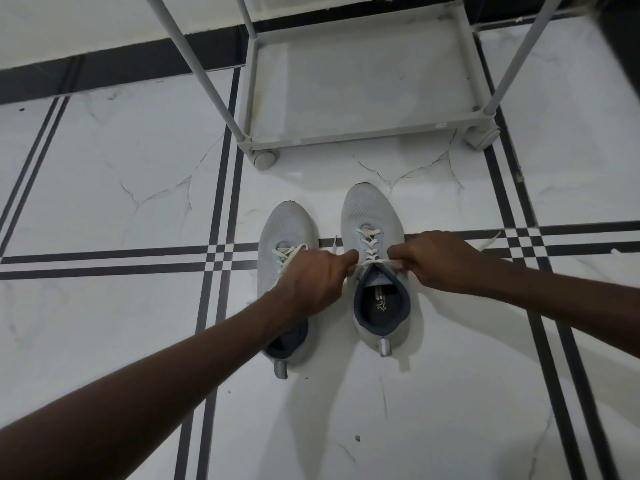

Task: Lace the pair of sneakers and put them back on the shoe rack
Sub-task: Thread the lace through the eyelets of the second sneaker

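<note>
Two light grey sneakers stand side by side on the floor, toes pointing away from me. The right sneaker (370,216) has a white lace (370,245) crossed through its eyelets. My left hand (317,278) pinches the lace at the left side of the shoe's collar, and my right hand (438,259) pinches it at the right side. One loose lace end (488,242) trails out past my right hand. The left sneaker (282,226) lies partly under my left hand, its lace (287,254) loose across the tongue.
A grey shoe rack (360,131) on small wheels stands just beyond the sneakers, its lowest shelf bare. The floor is white marble-look tile with dark stripes (221,202). A dark skirting runs along the wall at the back left.
</note>
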`<state>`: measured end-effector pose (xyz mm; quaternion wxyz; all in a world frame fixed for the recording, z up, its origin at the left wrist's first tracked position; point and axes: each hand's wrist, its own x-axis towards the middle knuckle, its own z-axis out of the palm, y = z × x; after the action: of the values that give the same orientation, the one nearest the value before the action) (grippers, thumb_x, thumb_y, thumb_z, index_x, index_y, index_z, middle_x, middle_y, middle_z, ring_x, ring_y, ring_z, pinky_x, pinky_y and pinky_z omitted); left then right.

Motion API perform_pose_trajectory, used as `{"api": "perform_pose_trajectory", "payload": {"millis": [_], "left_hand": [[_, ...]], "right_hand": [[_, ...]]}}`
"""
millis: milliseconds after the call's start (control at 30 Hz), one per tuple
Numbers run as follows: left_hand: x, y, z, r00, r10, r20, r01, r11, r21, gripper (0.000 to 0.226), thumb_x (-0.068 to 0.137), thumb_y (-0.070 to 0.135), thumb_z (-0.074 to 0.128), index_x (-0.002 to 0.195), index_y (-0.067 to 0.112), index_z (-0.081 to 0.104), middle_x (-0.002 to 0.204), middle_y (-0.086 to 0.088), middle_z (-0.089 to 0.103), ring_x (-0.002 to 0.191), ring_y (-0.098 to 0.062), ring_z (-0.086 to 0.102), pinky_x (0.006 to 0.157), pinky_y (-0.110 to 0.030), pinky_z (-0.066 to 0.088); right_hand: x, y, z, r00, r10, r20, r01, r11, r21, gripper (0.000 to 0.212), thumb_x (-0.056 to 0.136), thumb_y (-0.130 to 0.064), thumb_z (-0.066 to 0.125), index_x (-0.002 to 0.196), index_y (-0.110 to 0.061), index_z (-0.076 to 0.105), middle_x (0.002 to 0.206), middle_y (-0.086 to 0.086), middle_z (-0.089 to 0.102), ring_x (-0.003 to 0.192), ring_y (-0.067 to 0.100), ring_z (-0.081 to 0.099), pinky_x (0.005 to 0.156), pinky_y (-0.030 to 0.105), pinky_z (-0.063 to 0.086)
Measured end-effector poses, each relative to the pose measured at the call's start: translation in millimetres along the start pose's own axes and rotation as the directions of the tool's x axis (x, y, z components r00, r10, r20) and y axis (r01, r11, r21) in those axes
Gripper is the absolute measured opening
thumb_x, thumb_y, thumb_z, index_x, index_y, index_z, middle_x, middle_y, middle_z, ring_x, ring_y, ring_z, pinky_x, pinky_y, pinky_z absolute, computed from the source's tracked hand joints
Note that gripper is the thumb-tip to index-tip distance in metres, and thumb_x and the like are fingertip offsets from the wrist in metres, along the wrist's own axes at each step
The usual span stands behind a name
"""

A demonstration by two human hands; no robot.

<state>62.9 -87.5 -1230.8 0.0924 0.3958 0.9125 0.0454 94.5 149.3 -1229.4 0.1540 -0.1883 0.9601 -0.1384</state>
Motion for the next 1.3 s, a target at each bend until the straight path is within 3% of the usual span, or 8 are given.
{"api": "perform_pose_trajectory", "payload": {"millis": [300, 500, 667, 900, 1000, 1100, 1200, 1300], "left_hand": [[-21, -6, -1, 0.994, -0.029, 0.103, 0.021, 0.997, 0.07, 0.019, 0.091, 0.012, 0.041, 0.102, 0.022, 0.053, 0.076, -0.008, 0.068, 0.057, -0.026, 0.042, 0.054, -0.032, 0.03], [-21, -6, -2, 0.99, -0.044, 0.134, 0.041, 0.999, 0.026, 0.017, 0.092, 0.011, 0.041, 0.097, 0.022, 0.054, 0.074, -0.006, 0.065, 0.057, -0.023, 0.044, 0.056, -0.03, 0.025], [-15, -16, -3, 0.988, -0.082, 0.129, 0.117, 0.949, -0.292, 0.019, 0.092, 0.003, 0.045, 0.085, 0.014, 0.059, 0.071, -0.001, 0.064, 0.065, -0.024, 0.06, 0.057, -0.031, 0.04], [-16, -40, -38, 0.926, -0.263, 0.271, 0.371, 0.502, -0.781, 0.024, 0.099, 0.013, 0.054, 0.082, 0.009, 0.07, 0.068, -0.004, 0.063, 0.059, -0.014, 0.057, 0.056, -0.023, 0.048], [-15, -48, -52, 0.917, -0.275, 0.29, 0.363, 0.273, -0.891, 0.021, 0.089, 0.024, 0.069, 0.081, 0.004, 0.071, 0.075, -0.015, 0.067, 0.064, -0.018, 0.062, 0.063, -0.025, 0.053], [-9, -46, -54, 0.904, -0.216, 0.369, 0.397, 0.103, -0.912, 0.042, 0.084, 0.04, 0.066, 0.09, -0.002, 0.071, 0.09, -0.021, 0.067, 0.079, -0.02, 0.065, 0.08, -0.031, 0.053], [4, -40, -50, 0.911, -0.145, 0.385, 0.385, -0.025, -0.922, 0.048, 0.091, 0.041, 0.058, 0.104, -0.004, 0.069, 0.113, -0.015, 0.071, 0.101, -0.026, 0.067, 0.092, -0.039, 0.054], [19, -31, -48, 0.925, -0.078, 0.371, 0.356, -0.159, -0.921, 0.021, 0.099, 0.027, 0.053, 0.09, 0.015, 0.067, 0.115, -0.01, 0.071, 0.112, -0.032, 0.064, 0.098, -0.046, 0.049]], "right_hand": [[-2, 16, 7, 0.998, 0.011, 0.065, -0.006, 0.997, -0.074, 0.015, 0.09, -0.011, 0.051, 0.084, -0.02, 0.061, 0.069, 0.001, 0.06, 0.062, 0.02, 0.045, 0.05, 0.029, 0.026], [-1, 25, 17, 0.999, 0.019, 0.043, -0.017, 0.999, -0.044, 0.013, 0.085, -0.011, 0.056, 0.076, -0.018, 0.061, 0.069, 0.001, 0.066, 0.064, 0.023, 0.061, 0.056, 0.035, 0.046], [3, 21, 6, 0.991, 0.101, 0.088, -0.111, 0.986, 0.128, 0.026, 0.092, -0.018, 0.055, 0.066, -0.02, 0.052, 0.06, -0.007, 0.053, 0.059, 0.009, 0.05, 0.059, 0.027, 0.039], [-8, 17, -41, 0.975, 0.124, 0.183, -0.19, 0.891, 0.412, 0.026, 0.099, -0.018, 0.046, 0.078, -0.015, 0.06, 0.059, -0.008, 0.066, 0.055, 0.0, 0.057, 0.059, 0.016, 0.04], [-15, 13, -56, 0.974, 0.126, 0.19, -0.225, 0.665, 0.712, 0.021, 0.098, -0.014, 0.052, 0.084, -0.005, 0.064, 0.076, 0.008, 0.074, 0.058, 0.011, 0.064, 0.059, 0.025, 0.053], [-14, 8, -53, 0.967, 0.139, 0.214, -0.251, 0.361, 0.898, 0.018, 0.094, -0.014, 0.059, 0.096, 0.002, 0.068, 0.098, 0.008, 0.076, 0.092, 0.02, 0.072, 0.077, 0.024, 0.057], [-5, 3, -44, 0.969, 0.089, 0.23, -0.246, 0.253, 0.936, 0.025, 0.091, -0.018, 0.058, 0.104, 0.003, 0.066, 0.12, 0.0, 0.071, 0.109, 0.018, 0.066, 0.088, 0.028, 0.054], [1, -7, -35, 0.977, 0.092, 0.19, -0.203, 0.174, 0.964, 0.023, 0.088, -0.015, 0.059, 0.104, -0.002, 0.069, 0.103, 0.002, 0.075, 0.091, 0.018, 0.068, 0.085, 0.03, 0.055]]}}
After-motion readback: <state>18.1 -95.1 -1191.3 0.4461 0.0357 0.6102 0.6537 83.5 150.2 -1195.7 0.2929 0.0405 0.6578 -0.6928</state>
